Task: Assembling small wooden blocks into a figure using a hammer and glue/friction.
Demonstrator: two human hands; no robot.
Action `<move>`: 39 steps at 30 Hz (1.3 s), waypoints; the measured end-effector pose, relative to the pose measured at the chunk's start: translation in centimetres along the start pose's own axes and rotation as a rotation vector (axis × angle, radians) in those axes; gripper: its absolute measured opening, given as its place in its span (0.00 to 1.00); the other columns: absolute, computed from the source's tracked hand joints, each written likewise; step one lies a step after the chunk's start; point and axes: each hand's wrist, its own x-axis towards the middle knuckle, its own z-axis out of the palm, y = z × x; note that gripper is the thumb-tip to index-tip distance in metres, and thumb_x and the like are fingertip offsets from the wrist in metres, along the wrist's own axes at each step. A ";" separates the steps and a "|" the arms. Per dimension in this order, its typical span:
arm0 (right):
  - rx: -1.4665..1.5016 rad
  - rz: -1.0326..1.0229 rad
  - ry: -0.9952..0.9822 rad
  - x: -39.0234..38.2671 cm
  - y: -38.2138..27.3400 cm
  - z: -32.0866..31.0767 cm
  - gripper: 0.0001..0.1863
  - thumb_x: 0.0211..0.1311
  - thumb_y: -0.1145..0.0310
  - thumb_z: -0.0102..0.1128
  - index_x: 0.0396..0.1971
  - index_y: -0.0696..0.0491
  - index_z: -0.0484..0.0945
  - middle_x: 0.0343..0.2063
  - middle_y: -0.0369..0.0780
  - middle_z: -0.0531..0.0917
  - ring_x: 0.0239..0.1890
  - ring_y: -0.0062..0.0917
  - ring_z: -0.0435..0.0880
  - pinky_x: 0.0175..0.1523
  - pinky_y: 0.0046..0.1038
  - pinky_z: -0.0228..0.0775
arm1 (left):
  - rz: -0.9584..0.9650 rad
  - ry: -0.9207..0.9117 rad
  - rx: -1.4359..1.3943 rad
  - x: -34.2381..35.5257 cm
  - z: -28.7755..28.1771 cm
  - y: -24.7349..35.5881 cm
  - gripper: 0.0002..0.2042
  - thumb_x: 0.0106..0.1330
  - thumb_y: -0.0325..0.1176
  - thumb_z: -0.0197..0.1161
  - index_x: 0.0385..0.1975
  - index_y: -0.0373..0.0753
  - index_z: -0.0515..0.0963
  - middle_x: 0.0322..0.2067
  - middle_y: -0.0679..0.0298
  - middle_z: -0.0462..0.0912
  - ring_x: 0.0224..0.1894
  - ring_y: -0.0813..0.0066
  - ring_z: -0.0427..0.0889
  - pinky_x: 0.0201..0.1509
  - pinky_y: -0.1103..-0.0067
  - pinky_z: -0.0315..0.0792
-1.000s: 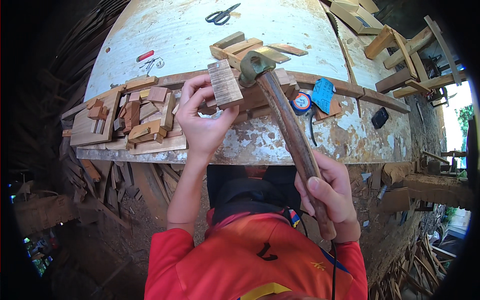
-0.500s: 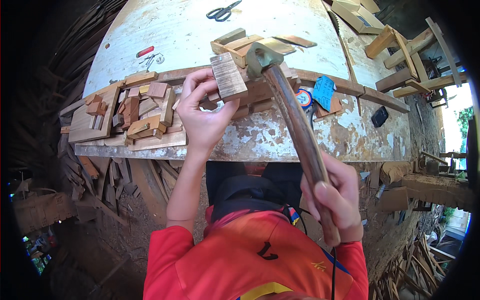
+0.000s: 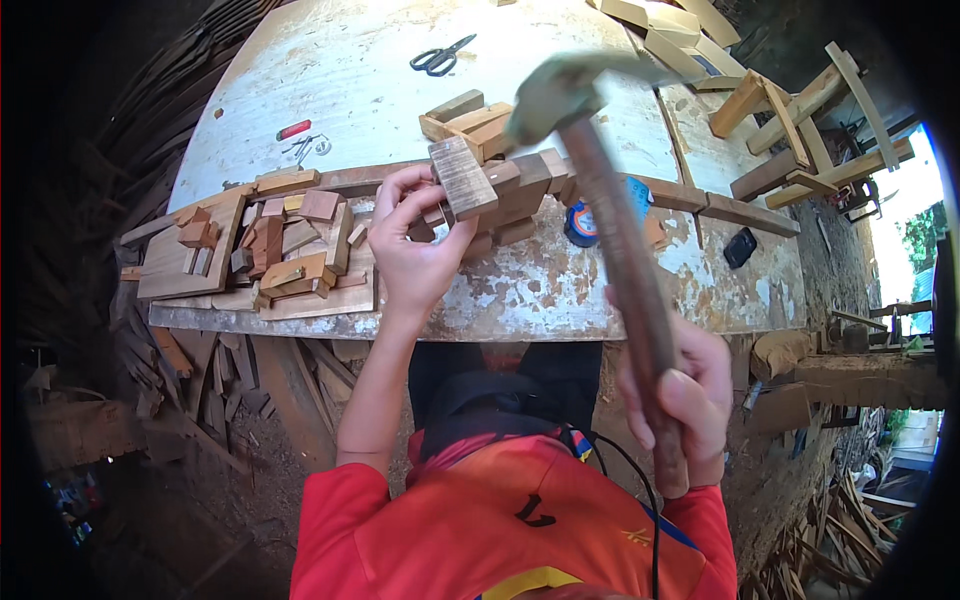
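My left hand [image 3: 422, 262] grips a wooden block [image 3: 463, 178] by its sides, fingers and thumb curled round it, its pale grained face turned up. Darker wood pieces [image 3: 522, 190] extend to the right behind that block; whether they are joined to it I cannot tell. In my right hand [image 3: 690, 385] is a claw hammer [image 3: 622, 225], held near the lower end of its wooden handle. The metal head is blurred and hangs up and to the right of the block, apart from it. The hammer partly covers a blue tape measure [image 3: 579, 224].
Offcuts and small blocks [image 3: 268, 240] lie on boards at the left of the worn table [image 3: 500, 315]. Farther back are scissors [image 3: 442, 56], a red-handled tool [image 3: 293, 130] and more blocks [image 3: 470, 118]. A black case [image 3: 739, 247] sits right; a wooden frame [image 3: 800, 130] stands beyond.
The hammer has moved up and slightly right, its head farther from the block. My left hand keeps hold of the block with little movement. The view has shifted a little.
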 end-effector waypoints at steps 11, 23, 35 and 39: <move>-0.203 0.175 -0.056 1.0 -1.2 0.0 0.35 0.80 0.58 0.63 0.75 0.65 0.67 0.30 0.38 0.79 0.20 0.14 0.76 0.23 0.18 0.68 | -0.037 0.028 -0.092 0.9 0.6 -0.4 0.11 0.63 0.26 0.82 0.43 0.34 0.92 0.49 0.64 0.87 0.49 0.77 0.85 0.54 0.79 0.78; -0.106 0.128 -0.065 1.7 -1.1 0.8 0.34 0.84 0.60 0.59 0.79 0.63 0.63 0.29 0.35 0.77 0.19 0.14 0.75 0.22 0.18 0.68 | -0.025 0.030 -0.075 1.5 0.8 -0.3 0.10 0.62 0.28 0.83 0.41 0.33 0.91 0.49 0.64 0.87 0.49 0.77 0.86 0.54 0.78 0.79; -0.107 0.113 -0.062 2.8 -0.5 0.7 0.32 0.84 0.60 0.58 0.78 0.62 0.66 0.28 0.35 0.78 0.18 0.14 0.74 0.22 0.19 0.67 | 0.070 0.029 -0.091 1.4 1.0 -2.3 0.17 0.60 0.26 0.84 0.48 0.33 0.87 0.48 0.62 0.87 0.49 0.76 0.86 0.55 0.78 0.79; -0.108 -0.093 -0.116 1.4 -2.2 1.0 0.34 0.84 0.60 0.58 0.80 0.62 0.63 0.28 0.35 0.77 0.18 0.14 0.74 0.22 0.18 0.67 | -0.025 0.051 -0.127 1.4 0.8 -1.8 0.27 0.60 0.25 0.84 0.59 0.35 0.80 0.48 0.60 0.88 0.50 0.75 0.86 0.57 0.74 0.81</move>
